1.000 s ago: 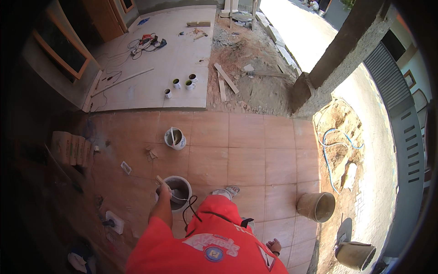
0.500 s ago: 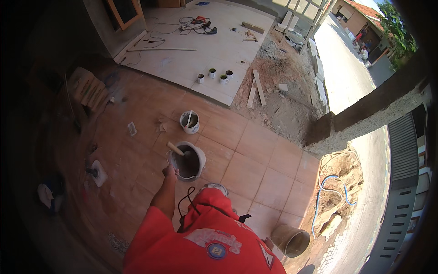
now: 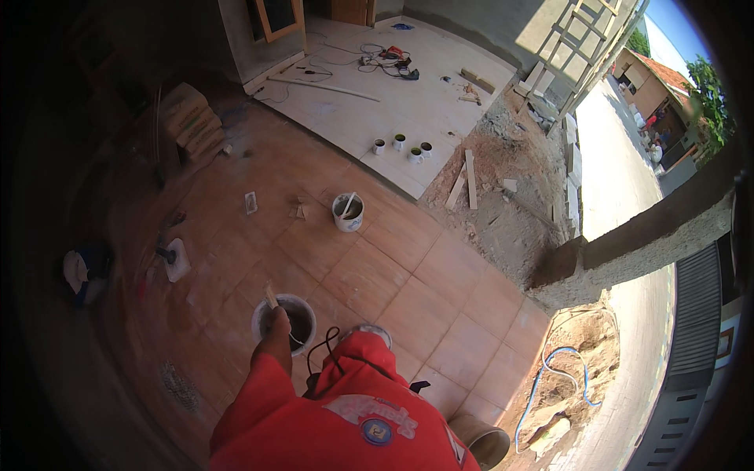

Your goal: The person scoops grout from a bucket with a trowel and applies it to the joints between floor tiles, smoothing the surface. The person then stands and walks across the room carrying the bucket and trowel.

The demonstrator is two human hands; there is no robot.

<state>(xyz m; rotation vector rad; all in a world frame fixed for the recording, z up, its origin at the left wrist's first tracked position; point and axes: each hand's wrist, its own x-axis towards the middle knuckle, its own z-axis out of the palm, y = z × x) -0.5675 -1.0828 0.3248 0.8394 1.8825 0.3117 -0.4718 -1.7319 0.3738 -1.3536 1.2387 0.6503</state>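
Observation:
My left hand [image 3: 276, 323] is closed over the near left side of a pale bucket [image 3: 313, 315], apparently on its thin wire handle. Dark grey contents show inside the bucket. A tool's wooden handle [image 3: 272, 297] sticks up beside my fingers; its lower end is hidden. The bucket is on the tiled floor [image 3: 369, 275], close to my feet. Farther off stands a smaller white bucket [image 3: 349, 224] with a pale stick leaning in it. My right hand is out of sight behind my red shirt. A brownish bucket [image 3: 491, 449] shows partly at my right side.
Several cups [image 3: 415, 155] stand on the raised white floor, with a red power tool [image 3: 394, 53] and cables behind. Stacked sacks [image 3: 191, 122] are at the left, and a trowel-like float [image 3: 177, 261] lies nearer. Planks [image 3: 471, 179] rest on rubble. A blue hose [image 3: 540, 377] crosses sand.
The pale bucket has come nearer to me and slightly left, with my left hand at it. My view has shifted. A bit of my right hand visible before is now hidden.

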